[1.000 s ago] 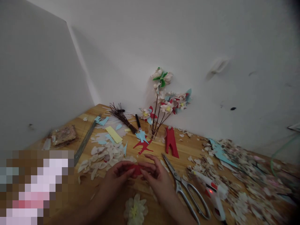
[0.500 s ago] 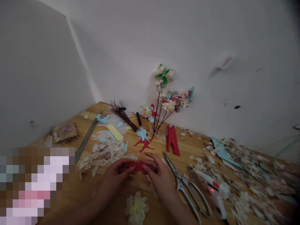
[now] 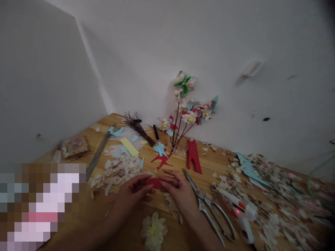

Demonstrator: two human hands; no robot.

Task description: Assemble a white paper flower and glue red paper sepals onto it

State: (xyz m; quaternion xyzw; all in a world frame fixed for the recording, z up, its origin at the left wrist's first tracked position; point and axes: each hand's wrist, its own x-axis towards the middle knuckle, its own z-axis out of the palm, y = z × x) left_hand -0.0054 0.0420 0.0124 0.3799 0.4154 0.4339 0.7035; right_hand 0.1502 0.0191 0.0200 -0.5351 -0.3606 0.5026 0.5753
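A red scrap (image 3: 154, 183) is pinched by the left hand (image 3: 134, 192) and right hand (image 3: 180, 193) above the littered desk (image 3: 167, 167), walled far and left.

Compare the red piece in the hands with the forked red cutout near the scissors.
The red piece is pinched between left hand and right hand; the red cutout lies untouched on the table. The red piece looks smaller, partly hidden; the red cutout is forked. Both are red.

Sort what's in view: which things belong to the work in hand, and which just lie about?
In hand: red paper piece, pinched between left hand and right hand.
Lying about: scissors, glue gun, paper flower, loose petals, twig bundle, flower stems by the wall.
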